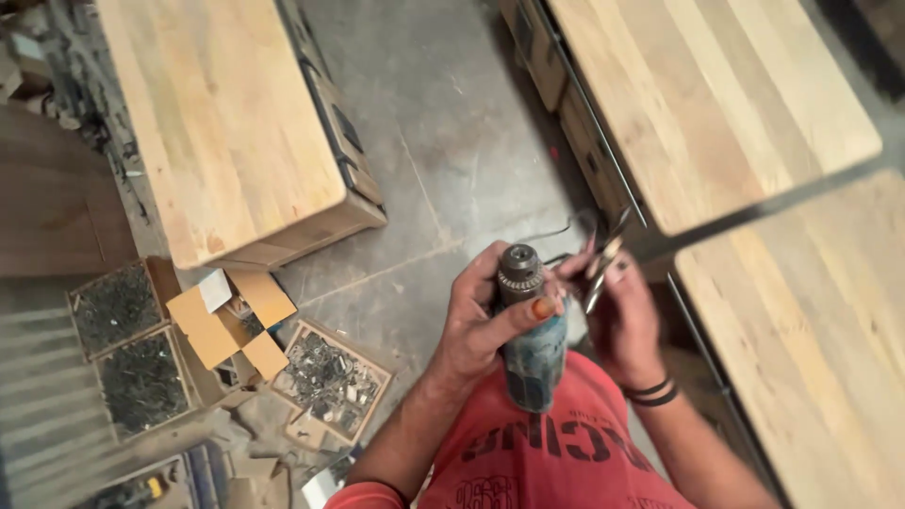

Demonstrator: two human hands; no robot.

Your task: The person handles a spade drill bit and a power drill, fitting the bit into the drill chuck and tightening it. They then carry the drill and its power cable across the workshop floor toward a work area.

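My left hand [485, 320] is wrapped around a worn blue power drill [528, 349], held upright against my red shirt with its metal chuck [519, 267] pointing up. The thumb lies across the drill's body. My right hand [617, 311] is just right of the chuck and pinches a thin metal tool, which looks like a chuck key or bit [601, 273], with its tip near the chuck. Two dark bands circle my right wrist. A thin dark cord [551, 229] loops above the hands.
A pale wooden cabinet top [222, 123] stands at upper left, two more [716, 94] at right. Open cardboard boxes of small metal hardware [330, 377] and dark screws [127, 349] sit on the concrete floor [443, 141] at lower left.
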